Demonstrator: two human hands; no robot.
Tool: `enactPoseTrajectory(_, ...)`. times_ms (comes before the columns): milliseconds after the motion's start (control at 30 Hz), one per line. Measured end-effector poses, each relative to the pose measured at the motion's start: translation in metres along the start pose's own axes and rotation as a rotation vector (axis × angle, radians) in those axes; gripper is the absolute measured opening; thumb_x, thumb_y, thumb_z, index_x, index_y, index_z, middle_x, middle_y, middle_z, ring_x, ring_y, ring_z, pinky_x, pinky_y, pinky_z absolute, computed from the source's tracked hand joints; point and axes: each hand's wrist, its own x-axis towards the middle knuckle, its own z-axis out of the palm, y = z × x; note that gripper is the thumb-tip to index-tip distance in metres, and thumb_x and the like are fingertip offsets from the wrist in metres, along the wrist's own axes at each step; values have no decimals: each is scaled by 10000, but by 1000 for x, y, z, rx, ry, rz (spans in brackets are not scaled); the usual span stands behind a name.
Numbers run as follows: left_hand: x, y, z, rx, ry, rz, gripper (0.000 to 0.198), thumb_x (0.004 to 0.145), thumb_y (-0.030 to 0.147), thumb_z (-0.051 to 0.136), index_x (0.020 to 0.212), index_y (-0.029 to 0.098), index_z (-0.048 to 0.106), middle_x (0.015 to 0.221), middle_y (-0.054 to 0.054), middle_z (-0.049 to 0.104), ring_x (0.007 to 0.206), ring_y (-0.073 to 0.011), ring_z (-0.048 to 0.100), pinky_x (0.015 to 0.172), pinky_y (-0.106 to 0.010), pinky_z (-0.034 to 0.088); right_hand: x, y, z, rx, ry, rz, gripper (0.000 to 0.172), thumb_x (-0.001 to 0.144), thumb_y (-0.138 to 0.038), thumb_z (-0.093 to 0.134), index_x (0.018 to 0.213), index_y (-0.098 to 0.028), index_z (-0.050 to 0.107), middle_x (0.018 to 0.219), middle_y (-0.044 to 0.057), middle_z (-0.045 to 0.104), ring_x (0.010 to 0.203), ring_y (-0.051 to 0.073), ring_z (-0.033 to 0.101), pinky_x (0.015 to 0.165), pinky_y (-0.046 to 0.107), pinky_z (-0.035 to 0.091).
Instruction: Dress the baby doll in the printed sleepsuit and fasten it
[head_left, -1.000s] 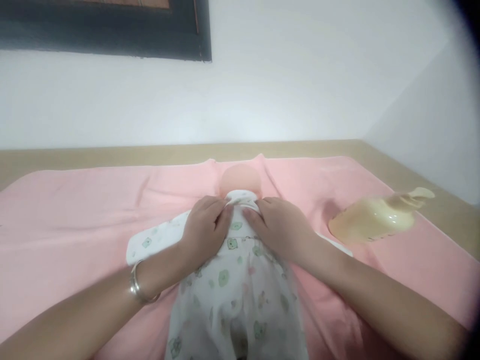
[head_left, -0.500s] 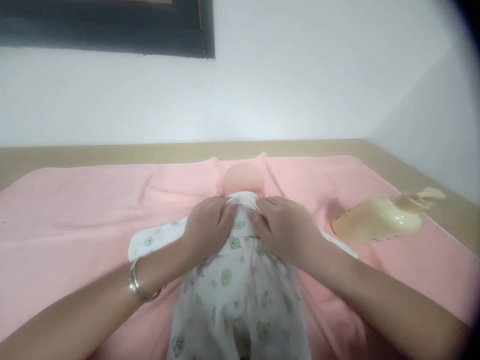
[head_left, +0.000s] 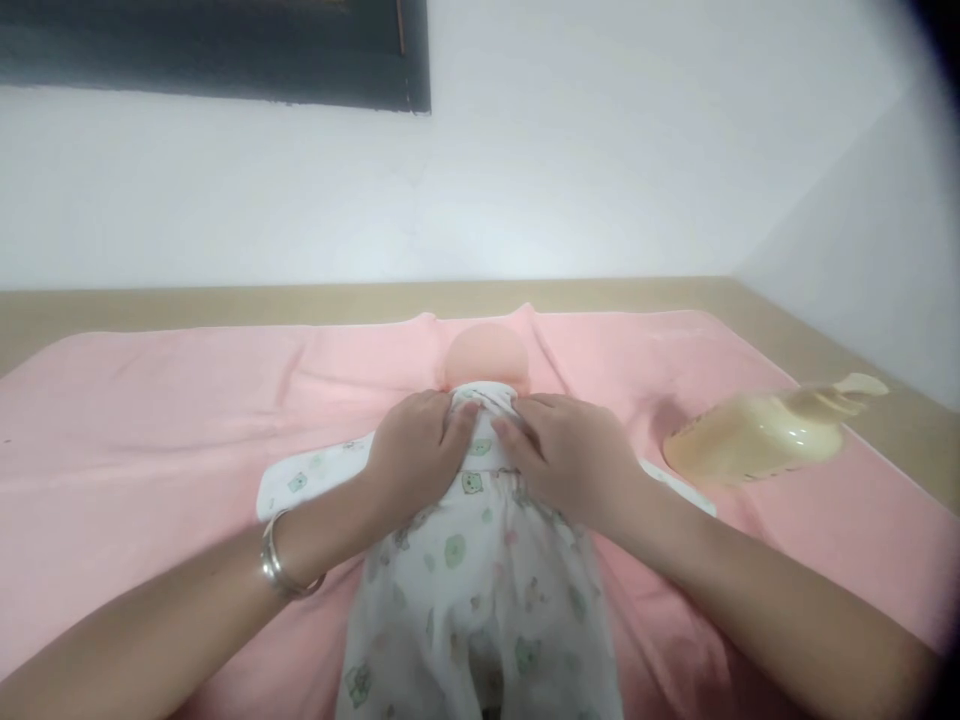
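A baby doll lies on its back on a pink towel, head away from me. It wears a white outfit printed with small green bears. My left hand and my right hand rest side by side on the doll's chest just below the neckline. The fingers of both hands curl inward and pinch the white cloth at the collar. A silver bangle circles my left wrist.
A pale yellow pump bottle lies on its side on the towel to the right, nozzle pointing right. The towel covers a tan surface that meets white walls. A dark picture frame hangs at the upper left.
Both hands have crept slightly up toward the doll's neck and closer together; the view shifted a little. Nothing else moved.
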Motion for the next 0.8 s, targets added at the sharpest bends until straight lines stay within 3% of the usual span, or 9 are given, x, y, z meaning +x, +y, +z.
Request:
enactPoseTrajectory(133,-2,1,1,-4,102,125,356,932,360,309,715,191,536,771,-26,597,792,-171,522,736,-303,385,15,13,5,146,-248,116,631,906,-603,152,677,-209,589,637,25,603,569,147,512,516,250,265)
enactPoseTrajectory(200,-1,2,0,-5,93,129,357,932,358,307,723,190,542,783,-32,599,803,-176,524,741,-306,388,17,15,4,199,-301,132,671,902,-616,115,676,-211,600,640,26,606,573,147,525,517,246,281)
enactPoseTrajectory(333,5,3,-3,-26,-54,41,459,941,417,239,633,192,495,638,-8,562,615,-157,499,571,-284,348,7,6,-1,77,-119,61,566,923,-549,194,705,-194,578,695,33,609,602,143,515,540,257,280)
enactPoseTrajectory(400,5,3,-3,-15,-53,32,475,937,432,243,617,191,498,618,-8,559,591,-155,495,554,-281,337,7,5,-2,58,-86,48,535,918,-548,225,735,-193,582,730,38,618,624,148,521,547,260,283)
enactPoseTrajectory(567,0,3,-1,10,101,98,392,930,376,307,732,198,594,760,-32,620,780,-176,543,726,-296,396,19,18,1,242,-388,137,670,877,-660,152,756,-207,630,721,44,636,625,162,557,544,257,318)
enactPoseTrajectory(633,-1,3,-1,2,93,63,403,926,394,309,707,196,584,747,-30,621,751,-173,544,706,-291,396,16,15,0,218,-330,128,650,891,-633,151,752,-205,620,716,44,631,626,162,552,545,259,311)
enactPoseTrajectory(733,3,2,-2,-11,-32,-22,484,923,460,258,627,193,533,641,-22,597,613,-169,522,586,-285,361,4,2,-2,71,-91,43,515,920,-536,235,750,-189,575,731,45,612,666,161,538,566,264,295)
enactPoseTrajectory(800,5,1,-2,-29,-99,-41,521,922,482,228,624,193,542,632,-23,604,591,-173,526,570,-285,348,0,-4,-3,21,-25,23,444,916,-505,291,761,-186,558,746,43,607,686,157,536,570,262,289)
